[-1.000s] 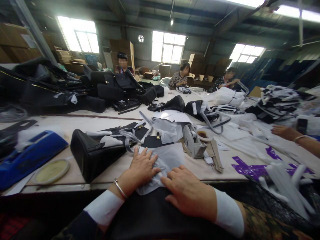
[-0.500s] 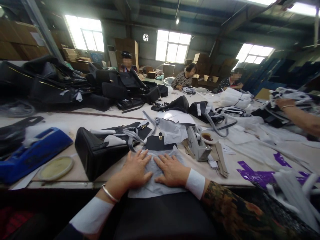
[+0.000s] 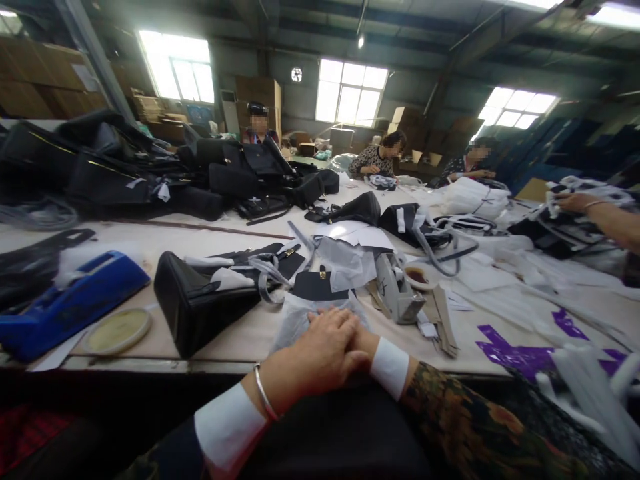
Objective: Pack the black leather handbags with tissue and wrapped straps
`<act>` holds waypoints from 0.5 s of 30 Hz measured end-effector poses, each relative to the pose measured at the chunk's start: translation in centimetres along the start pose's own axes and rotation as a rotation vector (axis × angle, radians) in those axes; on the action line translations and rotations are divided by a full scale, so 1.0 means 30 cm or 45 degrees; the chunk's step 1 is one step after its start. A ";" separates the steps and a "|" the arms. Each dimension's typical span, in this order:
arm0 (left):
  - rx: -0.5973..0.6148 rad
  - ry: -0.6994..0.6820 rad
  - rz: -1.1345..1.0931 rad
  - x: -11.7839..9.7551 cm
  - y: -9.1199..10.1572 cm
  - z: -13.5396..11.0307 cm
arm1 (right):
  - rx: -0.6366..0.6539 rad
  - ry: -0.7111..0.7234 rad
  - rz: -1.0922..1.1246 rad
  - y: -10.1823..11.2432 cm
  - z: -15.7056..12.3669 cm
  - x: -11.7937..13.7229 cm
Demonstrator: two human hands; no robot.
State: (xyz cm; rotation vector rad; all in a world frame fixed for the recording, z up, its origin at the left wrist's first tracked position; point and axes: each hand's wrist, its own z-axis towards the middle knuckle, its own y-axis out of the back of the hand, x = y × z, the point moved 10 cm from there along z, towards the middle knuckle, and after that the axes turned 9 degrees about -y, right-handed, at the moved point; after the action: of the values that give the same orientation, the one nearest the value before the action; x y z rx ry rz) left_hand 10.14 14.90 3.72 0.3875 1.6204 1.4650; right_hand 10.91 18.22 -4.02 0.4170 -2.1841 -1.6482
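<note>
Big workshop. Dark grey wall (image 3: 285, 50), overexposed multi-pane windows: 10–11 o'clock (image 3: 177, 67), 12 (image 3: 351, 92), 2 (image 3: 517, 108). Round wall clock (image 3: 297, 75) near 12; small lit bulb (image 3: 361, 42) hanging at 12. Tube light (image 3: 617, 16) at 2. Dark ceiling beams (image 3: 487, 33) at 1. Slanted post (image 3: 95, 60) and stacked cartons (image 3: 40, 73) at 10. Blue panels (image 3: 560, 150) at 2–3. Pale-covered bench (image 3: 150, 243) spans 9 to 3.

No text reads clearly; the grey tape dispenser (image 3: 400, 297) bears an illegible mark (image 3: 383, 287).
</note>
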 end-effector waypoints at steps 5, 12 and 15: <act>0.063 0.099 0.123 0.219 -0.165 -0.062 | -0.019 -0.063 0.041 0.005 -0.020 -0.091; 0.142 0.088 0.217 0.216 -0.183 -0.069 | 0.023 -0.328 0.038 0.073 -0.057 -0.319; 0.149 0.103 0.211 0.213 -0.177 -0.064 | -0.227 -0.266 0.000 0.215 -0.068 -0.242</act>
State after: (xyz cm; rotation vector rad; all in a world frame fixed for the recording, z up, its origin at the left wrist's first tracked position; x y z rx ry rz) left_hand 6.84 17.01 -3.84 0.5463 1.7798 1.5294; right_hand 18.21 21.48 1.86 0.2018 -2.1532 -1.9444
